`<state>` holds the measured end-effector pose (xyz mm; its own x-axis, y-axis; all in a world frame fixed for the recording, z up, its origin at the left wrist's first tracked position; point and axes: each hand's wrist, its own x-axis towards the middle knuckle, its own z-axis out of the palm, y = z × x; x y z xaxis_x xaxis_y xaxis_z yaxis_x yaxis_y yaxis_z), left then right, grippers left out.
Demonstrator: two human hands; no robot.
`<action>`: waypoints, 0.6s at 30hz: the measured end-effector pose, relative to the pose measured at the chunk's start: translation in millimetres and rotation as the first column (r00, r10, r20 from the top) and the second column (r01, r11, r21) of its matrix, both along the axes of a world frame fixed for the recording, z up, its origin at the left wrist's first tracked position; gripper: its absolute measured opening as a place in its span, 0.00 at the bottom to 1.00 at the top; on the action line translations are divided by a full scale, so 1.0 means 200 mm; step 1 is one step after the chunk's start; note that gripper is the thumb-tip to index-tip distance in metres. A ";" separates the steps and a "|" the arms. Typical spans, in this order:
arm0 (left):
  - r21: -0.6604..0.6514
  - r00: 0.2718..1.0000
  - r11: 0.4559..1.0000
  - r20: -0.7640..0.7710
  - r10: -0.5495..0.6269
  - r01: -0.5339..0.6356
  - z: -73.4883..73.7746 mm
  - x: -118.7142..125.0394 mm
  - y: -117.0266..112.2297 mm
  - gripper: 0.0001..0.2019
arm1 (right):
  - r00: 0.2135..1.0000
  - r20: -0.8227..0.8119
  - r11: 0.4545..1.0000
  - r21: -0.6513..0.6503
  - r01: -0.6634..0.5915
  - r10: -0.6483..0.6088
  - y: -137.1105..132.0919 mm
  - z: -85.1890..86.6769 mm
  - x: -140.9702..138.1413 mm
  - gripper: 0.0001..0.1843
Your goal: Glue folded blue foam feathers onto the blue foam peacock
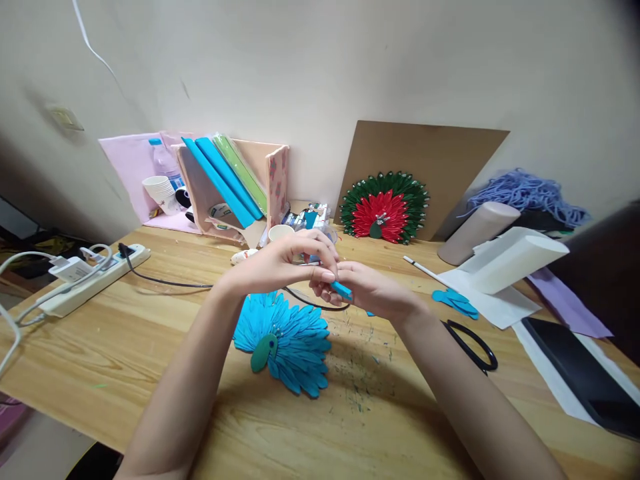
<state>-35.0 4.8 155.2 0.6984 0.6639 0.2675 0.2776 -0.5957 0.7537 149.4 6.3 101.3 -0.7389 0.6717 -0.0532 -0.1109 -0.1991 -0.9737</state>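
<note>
Both hands meet above the middle of the wooden table. My right hand pinches a small blue foam piece. My left hand curls over it, fingertips pressed on the same piece. Below the hands lies a blue foam peacock fan with a green body. More cut blue petals rest on white paper to the right.
Black scissors lie right of my right forearm. A red-and-green peacock fan leans on brown board at the back. A power strip with cables sits left. A shelf with foam sheets, white rolls and a dark tablet stand around.
</note>
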 end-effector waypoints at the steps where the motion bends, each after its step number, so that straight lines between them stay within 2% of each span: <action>1: -0.002 1.000 1.000 -0.005 -0.008 0.008 0.00 0.00 0.00 0.05 | 1.000 -0.007 1.000 -0.012 -0.010 0.010 0.00 0.00 0.00 0.11; 6: -0.032 0.997 0.997 -0.012 -0.070 0.070 -0.02 0.00 0.01 0.04 | 1.000 -0.002 0.992 -0.123 0.006 -0.006 0.00 0.00 0.02 0.10; 12: -0.033 0.991 0.991 0.024 -0.128 0.129 -0.03 0.01 0.03 0.04 | 0.998 -0.039 0.976 -0.212 -0.055 0.048 0.02 -0.03 0.02 0.12; 14: -0.049 0.998 0.997 0.021 -0.059 0.060 -0.03 -0.01 0.02 0.06 | 0.997 -0.054 0.971 -0.230 -0.059 0.048 0.03 -0.05 0.03 0.11; 16: -0.104 0.995 0.989 -0.007 0.102 -0.102 -0.03 -0.07 -0.01 0.11 | 0.998 -0.051 0.973 -0.228 -0.040 0.029 0.03 -0.07 0.06 0.09; 18: -0.187 0.958 0.940 -0.078 0.277 -0.287 -0.07 -0.16 -0.05 0.16 | 1.000 -0.016 0.974 -0.225 -0.019 0.016 0.02 -0.11 0.10 0.08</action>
